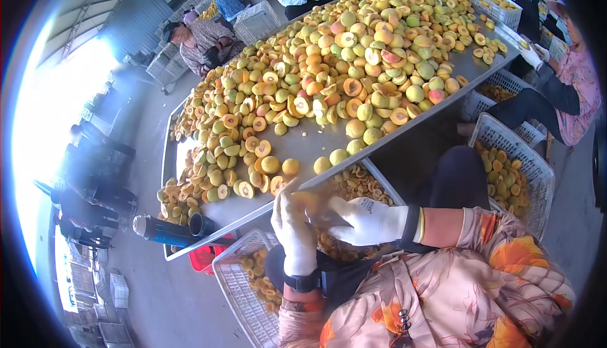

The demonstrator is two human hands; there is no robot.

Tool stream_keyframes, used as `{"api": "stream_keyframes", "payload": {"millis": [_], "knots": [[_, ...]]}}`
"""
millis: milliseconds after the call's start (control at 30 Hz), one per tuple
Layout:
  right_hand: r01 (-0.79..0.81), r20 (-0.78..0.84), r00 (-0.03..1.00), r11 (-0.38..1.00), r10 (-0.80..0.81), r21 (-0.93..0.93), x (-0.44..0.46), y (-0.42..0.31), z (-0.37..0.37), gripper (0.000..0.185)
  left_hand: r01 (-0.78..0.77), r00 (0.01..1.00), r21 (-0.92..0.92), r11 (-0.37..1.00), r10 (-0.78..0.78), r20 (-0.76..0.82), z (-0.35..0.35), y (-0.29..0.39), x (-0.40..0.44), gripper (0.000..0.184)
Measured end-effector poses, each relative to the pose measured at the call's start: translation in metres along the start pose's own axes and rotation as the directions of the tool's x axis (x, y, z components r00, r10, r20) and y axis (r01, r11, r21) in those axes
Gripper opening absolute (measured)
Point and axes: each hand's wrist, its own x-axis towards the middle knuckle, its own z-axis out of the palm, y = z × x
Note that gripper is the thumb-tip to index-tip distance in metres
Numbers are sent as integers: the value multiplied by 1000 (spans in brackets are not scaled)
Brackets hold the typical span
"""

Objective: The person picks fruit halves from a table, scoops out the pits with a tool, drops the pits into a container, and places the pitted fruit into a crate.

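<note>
My left hand, in a white glove, is closed around a yellow peach that is smeared by motion. Close to its right is my right hand, also gloved in white, its fingers bent toward the peach. Blur hides its fingertips, and what they pinch cannot be made out. Both hands are over the near edge of a metal table, above a crate of peach pits and pieces. Whole and halved peaches are heaped on the table, many cut faces showing brown pits or hollows.
White crates of peach halves stand at my left and right. A blue thermos and a dark cup sit at the table's left corner, near a red container. Co-workers are around the table, one at the right.
</note>
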Motion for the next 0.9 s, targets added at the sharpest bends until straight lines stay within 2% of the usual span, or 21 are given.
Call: {"api": "stream_keyframes", "payload": {"millis": [33,133,233,333,533,600,667,700,733,767,833,900], "knots": [[-7,7,1000,1000,7,-23,1,-9,-1,41,37,999,-91,995,-38,-11,1,-2,-6,46],[9,-4,1000,999,-9,-32,0,-18,2,43,21,997,-84,996,-27,-71,11,13,-25,47],[-10,9,1000,999,11,-43,-6,-25,5,40,-51,991,-18,999,49,-124,14,14,-35,45],[40,17,999,999,-40,33,-9,-30,3,32,-75,984,33,997,79,-160,17,22,-39,43],[45,63,997,992,-52,117,-7,-31,-1,22,-97,991,72,993,103,-83,14,31,-37,40],[155,115,977,970,-178,189,0,-17,1,20,-83,997,54,995,82,14,8,28,-33,39],[-59,300,953,953,-34,296,3,-11,-9,16,-52,985,34,998,46,168,-3,22,-24,38],[-327,469,870,891,153,316,6,-31,-31,14,14,985,25,1000,-18,169,-1,24,-21,38],[-572,626,719,768,302,287,6,-42,-43,11,81,981,19,997,-83,173,2,30,-19,38],[-636,666,696,662,269,397,5,-38,-43,9,147,973,14,989,-147,177,5,34,-15,38],[-726,726,662,396,184,562,2,-24,-40,9,136,981,-128,982,-116,154,10,27,-13,38],[-719,733,663,401,150,568,1,-5,-33,11,132,988,-271,954,-104,116,19,22,-16,38]]}}
